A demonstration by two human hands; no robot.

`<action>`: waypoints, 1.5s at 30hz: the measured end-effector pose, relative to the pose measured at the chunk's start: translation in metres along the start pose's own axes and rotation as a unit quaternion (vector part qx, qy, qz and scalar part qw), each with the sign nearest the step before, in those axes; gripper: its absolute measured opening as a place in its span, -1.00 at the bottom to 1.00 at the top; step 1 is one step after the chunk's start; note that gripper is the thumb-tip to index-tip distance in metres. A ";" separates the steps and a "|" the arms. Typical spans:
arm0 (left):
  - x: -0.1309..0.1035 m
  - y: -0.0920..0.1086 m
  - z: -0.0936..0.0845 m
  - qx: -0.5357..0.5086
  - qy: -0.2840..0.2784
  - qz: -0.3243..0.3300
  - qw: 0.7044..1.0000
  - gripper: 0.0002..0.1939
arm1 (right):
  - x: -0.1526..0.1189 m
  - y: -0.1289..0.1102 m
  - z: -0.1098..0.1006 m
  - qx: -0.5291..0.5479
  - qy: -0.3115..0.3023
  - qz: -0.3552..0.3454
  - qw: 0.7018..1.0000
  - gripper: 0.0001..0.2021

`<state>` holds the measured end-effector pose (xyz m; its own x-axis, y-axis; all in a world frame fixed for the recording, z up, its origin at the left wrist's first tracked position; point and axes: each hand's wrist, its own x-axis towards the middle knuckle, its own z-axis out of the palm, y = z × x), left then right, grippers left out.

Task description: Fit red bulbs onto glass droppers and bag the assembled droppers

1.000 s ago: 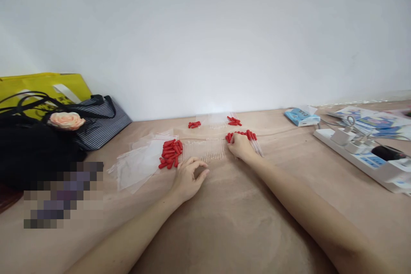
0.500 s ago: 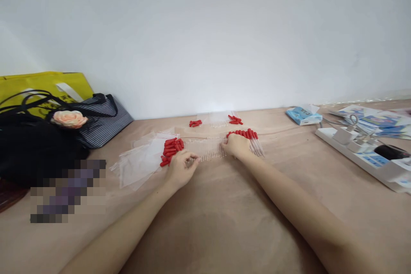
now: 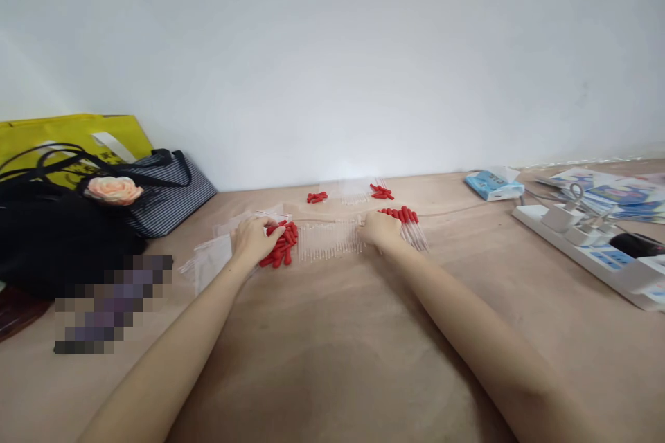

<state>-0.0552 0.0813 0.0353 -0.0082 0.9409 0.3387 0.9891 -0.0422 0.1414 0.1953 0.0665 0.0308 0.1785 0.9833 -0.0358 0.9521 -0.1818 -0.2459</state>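
Observation:
My left hand [image 3: 253,241] is over the left pile of red rubber bulbs [image 3: 283,247], thumb and fingers apart with red bulbs showing between them. To the right of that pile lies a row of thin clear tubes [image 3: 327,241], side by side. At the row's right end, my right hand [image 3: 381,230] has its fingers closed and curled down; whatever is in them is hidden. Beside it, several clear tubes with red bulbs on their far ends [image 3: 408,217] lie in a slanted row, partly covered by the hand.
Clear plastic bags [image 3: 210,259] lie under and left of my left hand. Small red bulb groups [image 3: 316,198] and more tubes [image 3: 355,196] lie near the wall. Bags [image 3: 171,197] stand at left; a tissue pack [image 3: 493,185], papers [image 3: 618,190] and a power strip [image 3: 587,252] lie at right.
My left hand has moved left from the left end of the tube row onto the pile of red bulbs, its fingers parting. My right hand stays almost in place at the row's right end.

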 end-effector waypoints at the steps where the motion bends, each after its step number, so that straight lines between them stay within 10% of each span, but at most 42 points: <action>1: 0.002 0.003 0.001 0.006 -0.002 0.002 1.000 -0.70 | -0.004 0.001 -0.002 -0.001 0.009 -0.003 1.000 -0.73; 8: 0.001 0.013 -0.005 0.027 0.027 0.035 0.999 -0.79 | -0.042 0.028 -0.004 0.004 0.100 -0.087 0.991 -0.75; 14: -0.028 0.017 -0.027 -0.029 0.094 0.189 0.977 -0.81 | -0.068 0.062 0.010 0.076 0.148 -0.267 0.949 -0.85; 18: -0.057 0.032 -0.017 -0.090 0.141 0.282 0.945 -0.79 | -0.074 0.071 0.020 0.128 0.179 -0.331 0.918 -0.86; 22: -0.081 0.047 0.002 -0.174 0.074 0.371 0.909 -0.84 | -0.077 0.073 0.029 0.114 0.198 -0.390 0.892 -0.84; 33: -0.091 0.053 0.006 -0.232 -0.089 0.287 0.925 -0.65 | -0.073 0.076 0.039 0.152 0.188 -0.437 0.866 -0.80; 45: -0.088 0.066 0.011 -0.372 -0.129 0.240 0.887 -0.90 | -0.067 0.077 0.042 0.217 0.147 -0.409 0.874 -0.85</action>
<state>0.0121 -0.0005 0.0044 0.5162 0.7962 0.3156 0.4979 -0.5788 0.6458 0.2459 -0.0124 -0.0268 -0.4010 0.7264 0.5581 0.6182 0.6642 -0.4204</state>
